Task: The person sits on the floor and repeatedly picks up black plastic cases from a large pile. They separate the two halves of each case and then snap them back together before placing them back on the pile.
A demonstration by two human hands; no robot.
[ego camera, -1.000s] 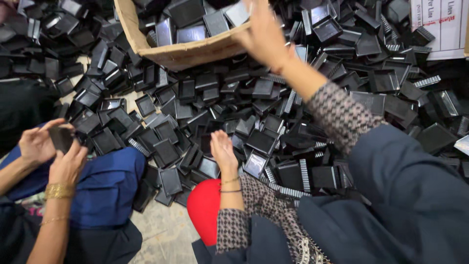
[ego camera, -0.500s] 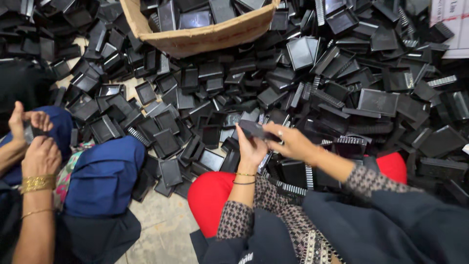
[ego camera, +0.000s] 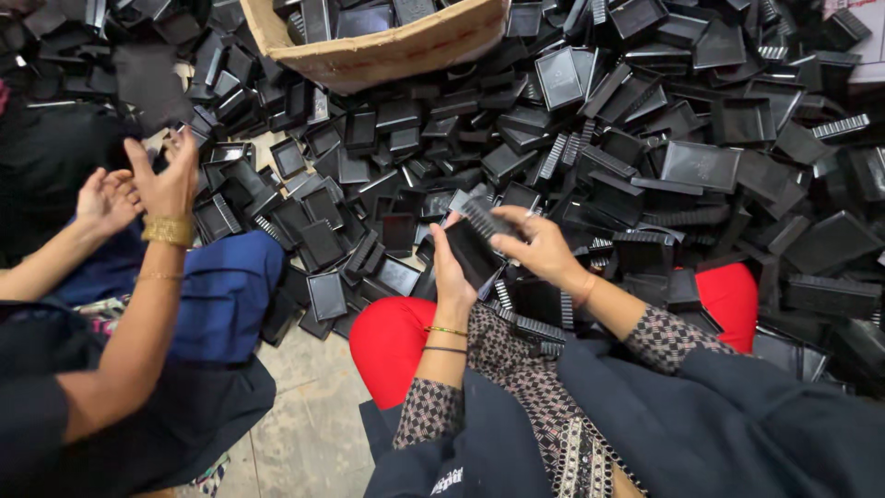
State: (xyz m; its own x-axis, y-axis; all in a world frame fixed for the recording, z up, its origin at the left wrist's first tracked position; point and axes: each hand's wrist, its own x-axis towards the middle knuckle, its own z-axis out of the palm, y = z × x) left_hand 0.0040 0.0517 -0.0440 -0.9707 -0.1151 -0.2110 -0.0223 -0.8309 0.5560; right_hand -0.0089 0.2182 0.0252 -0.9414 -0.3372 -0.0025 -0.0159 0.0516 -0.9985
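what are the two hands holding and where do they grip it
A flat black plastic tray: the left hand grips its left edge, the right hand its upper right edge.

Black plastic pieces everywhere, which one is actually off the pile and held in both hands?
The flat black piece gripped between the left hand and right hand, above the red-clad knees; the others lie loose on the heap.

Black-and-cream patterned sleeves cover both forearms; the left hand (ego camera: 452,277) wears thin gold and dark bangles, the right hand (ego camera: 542,251) a reddish band.
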